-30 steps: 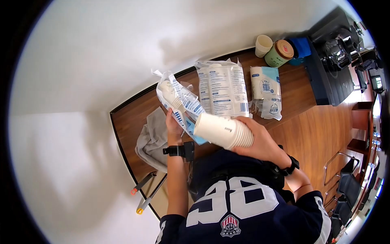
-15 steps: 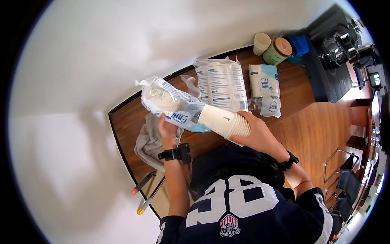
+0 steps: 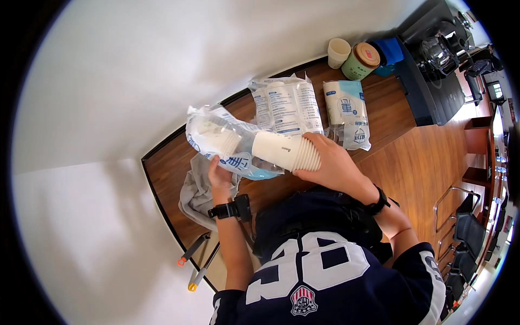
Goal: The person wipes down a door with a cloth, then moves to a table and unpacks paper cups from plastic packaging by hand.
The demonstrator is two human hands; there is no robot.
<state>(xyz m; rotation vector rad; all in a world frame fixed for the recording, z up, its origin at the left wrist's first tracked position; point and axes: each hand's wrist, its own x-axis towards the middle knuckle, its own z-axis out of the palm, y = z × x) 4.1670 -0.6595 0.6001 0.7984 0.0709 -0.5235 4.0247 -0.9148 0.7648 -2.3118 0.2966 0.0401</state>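
My left hand (image 3: pixel 219 174) is closed on the underside of a clear plastic bag (image 3: pixel 238 162) with blue print, and some white paper cups (image 3: pixel 219 140) show inside it. In my right hand (image 3: pixel 333 165) is a stack of white paper cups (image 3: pixel 279 150), gripped around its rim end. The stack lies nearly level, its base end at the mouth of the bag. Beyond them, a large wrapped package of cups (image 3: pixel 287 108) rests on the wooden counter (image 3: pixel 168 168), with a smaller wrapped package (image 3: pixel 345 111) to its right.
A paper cup (image 3: pixel 338 52), a green jar (image 3: pixel 361 62) and a blue object (image 3: pixel 391 51) stand along the back. At the right is a black coffee machine (image 3: pixel 433 70). A grey cloth (image 3: pixel 195 195) lies by my left wrist, near two tool handles (image 3: pixel 197 276).
The bag has opened out and turned flatter in my left hand. My right hand has moved left with the cup stack, which now reaches into the bag's mouth.
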